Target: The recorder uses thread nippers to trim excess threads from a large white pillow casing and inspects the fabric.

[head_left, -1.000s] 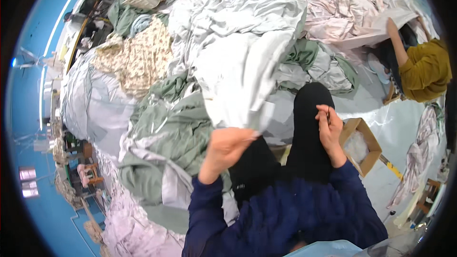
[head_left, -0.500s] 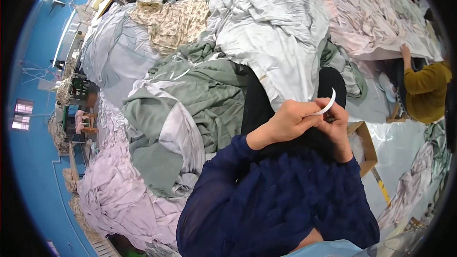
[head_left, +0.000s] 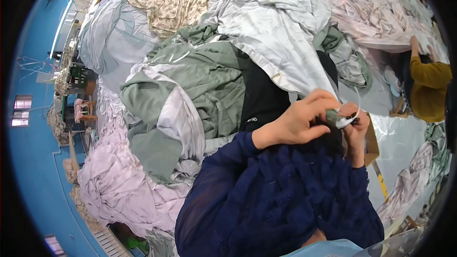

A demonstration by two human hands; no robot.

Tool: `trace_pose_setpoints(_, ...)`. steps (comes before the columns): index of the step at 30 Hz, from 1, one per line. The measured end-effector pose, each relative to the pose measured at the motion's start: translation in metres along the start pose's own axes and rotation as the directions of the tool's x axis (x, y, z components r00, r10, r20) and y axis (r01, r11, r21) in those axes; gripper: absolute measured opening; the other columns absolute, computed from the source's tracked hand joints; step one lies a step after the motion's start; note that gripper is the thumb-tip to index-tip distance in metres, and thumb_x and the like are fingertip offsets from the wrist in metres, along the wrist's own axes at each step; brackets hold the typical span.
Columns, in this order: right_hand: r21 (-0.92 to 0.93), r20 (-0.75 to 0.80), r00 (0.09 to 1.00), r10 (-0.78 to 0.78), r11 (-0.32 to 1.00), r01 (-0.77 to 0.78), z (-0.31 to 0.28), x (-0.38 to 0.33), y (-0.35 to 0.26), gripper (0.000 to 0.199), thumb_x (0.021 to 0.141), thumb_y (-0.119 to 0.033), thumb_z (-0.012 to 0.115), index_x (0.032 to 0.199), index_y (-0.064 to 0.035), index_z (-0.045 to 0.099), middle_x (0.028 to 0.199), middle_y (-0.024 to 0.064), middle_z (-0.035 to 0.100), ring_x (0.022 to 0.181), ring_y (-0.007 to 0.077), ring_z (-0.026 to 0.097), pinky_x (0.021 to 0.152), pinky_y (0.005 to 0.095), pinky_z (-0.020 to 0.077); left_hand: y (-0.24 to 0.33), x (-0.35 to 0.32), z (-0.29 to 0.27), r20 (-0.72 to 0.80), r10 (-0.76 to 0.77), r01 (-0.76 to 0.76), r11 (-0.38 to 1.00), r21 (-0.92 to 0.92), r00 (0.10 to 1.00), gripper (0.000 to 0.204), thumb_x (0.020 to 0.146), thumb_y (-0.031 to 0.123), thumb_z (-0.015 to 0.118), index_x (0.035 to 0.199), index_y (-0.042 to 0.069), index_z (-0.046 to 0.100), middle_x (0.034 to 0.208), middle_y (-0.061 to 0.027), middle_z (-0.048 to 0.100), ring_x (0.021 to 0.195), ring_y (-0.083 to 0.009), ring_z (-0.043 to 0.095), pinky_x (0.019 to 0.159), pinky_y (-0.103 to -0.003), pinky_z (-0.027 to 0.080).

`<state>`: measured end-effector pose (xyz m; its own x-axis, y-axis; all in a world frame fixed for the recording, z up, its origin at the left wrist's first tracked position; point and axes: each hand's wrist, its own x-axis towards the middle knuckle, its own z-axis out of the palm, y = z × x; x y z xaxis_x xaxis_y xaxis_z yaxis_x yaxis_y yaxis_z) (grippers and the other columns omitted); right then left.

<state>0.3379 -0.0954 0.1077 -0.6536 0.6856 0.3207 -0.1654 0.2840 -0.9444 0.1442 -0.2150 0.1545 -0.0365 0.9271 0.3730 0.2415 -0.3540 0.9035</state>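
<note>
My left hand [head_left: 304, 120] reaches across my lap, its fingers curled round the corner of a pale grey-white cloth [head_left: 281, 33]. A bit of green fabric [head_left: 332, 115] shows at its fingertips. Close by on the right, my right hand [head_left: 356, 131] is closed on a narrow white strip [head_left: 358, 102], which loops up above the fingers. Something small and dark also shows among those right fingers, too hidden to name. The pale cloth runs from the far heap down over my dark trousers [head_left: 264, 95] to my hands.
A green and white cloth heap [head_left: 209, 90] lies left of my legs, with pinkish-lilac cloth [head_left: 128, 190] nearer. Beyond is a patterned beige cloth [head_left: 173, 4]. At right are a cardboard box [head_left: 372, 145] and a person in a mustard top [head_left: 428, 85] handling pink cloth [head_left: 371, 14].
Both hands have moved right and apart a little. The white strip has shifted right with my right hand, and the pale cloth's corner now reaches my left fingers.
</note>
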Motion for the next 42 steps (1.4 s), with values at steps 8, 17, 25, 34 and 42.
trace_pose_setpoints(8,-0.099,-0.030,0.999,0.014,0.995,-0.017,-0.013,-0.018,0.007,0.008,0.075,-0.003,0.069,0.082,-0.0002,0.067,0.079,0.0052,0.064,0.072,0.0161,0.060,0.066,0.0275,0.0443,-0.111,-0.036,-0.021,-0.393,-0.059,0.324,0.685,0.652,0.917,0.059,0.070,-0.002,0.068,0.126,0.009,0.056,0.124,-0.0144,0.054,0.102,-0.0367,0.061,0.079,-0.043,0.054)
trace_pose_setpoints(17,-0.077,-0.174,0.983,-0.050,0.996,0.037,-0.050,-0.034,0.007,0.009,0.084,-0.007,0.066,0.083,-0.0001,0.061,0.083,0.0063,0.059,0.075,0.0164,0.052,0.067,0.0296,0.0386,-0.181,-0.013,-0.093,-0.479,0.087,0.408,0.405,0.818,0.873,0.029,0.069,0.000,0.066,0.093,0.015,0.073,0.104,-0.0024,0.067,0.096,-0.0302,0.061,0.078,-0.039,0.051)
trace_pose_setpoints(25,-0.041,-0.610,0.789,-0.066,0.998,0.052,-0.170,0.039,-0.001,0.021,0.098,-0.011,0.063,0.117,-0.0011,0.065,0.108,0.0041,0.067,0.085,0.0104,0.062,0.071,0.0206,0.0480,-0.108,-0.007,-0.122,-0.535,0.326,0.183,0.698,0.692,0.779,0.024,0.071,-0.007,0.059,0.089,0.005,0.069,0.084,-0.0118,0.067,0.083,-0.0322,0.062,0.072,-0.040,0.049)
trace_pose_setpoints(34,-0.267,-0.508,0.860,-0.033,0.956,-0.121,-0.147,0.057,-0.007,0.008,0.087,-0.011,0.072,0.083,-0.0047,0.070,0.070,-0.0056,0.057,0.060,0.0052,0.045,0.054,0.0209,0.0330,0.019,-0.074,-0.137,-0.550,-0.268,0.499,0.802,0.327,0.791,0.006,0.083,0.000,0.066,0.087,-0.004,0.070,0.069,-0.0005,0.060,0.060,-0.0075,0.050,0.055,-0.026,0.038)
trace_pose_setpoints(42,0.212,-0.398,0.807,0.437,0.899,-0.383,-0.061,0.011,0.080,0.009,0.092,-0.014,0.070,0.095,-0.0052,0.070,0.081,-0.0055,0.064,0.064,0.0016,0.050,0.056,0.0187,0.0355,-0.078,-0.127,-0.173,-0.368,-0.705,0.771,0.635,0.053,0.606,0.013,0.087,0.010,0.069,0.086,-0.003,0.069,0.063,0.0087,0.050,0.061,-0.0021,0.042,0.054,-0.022,0.031)
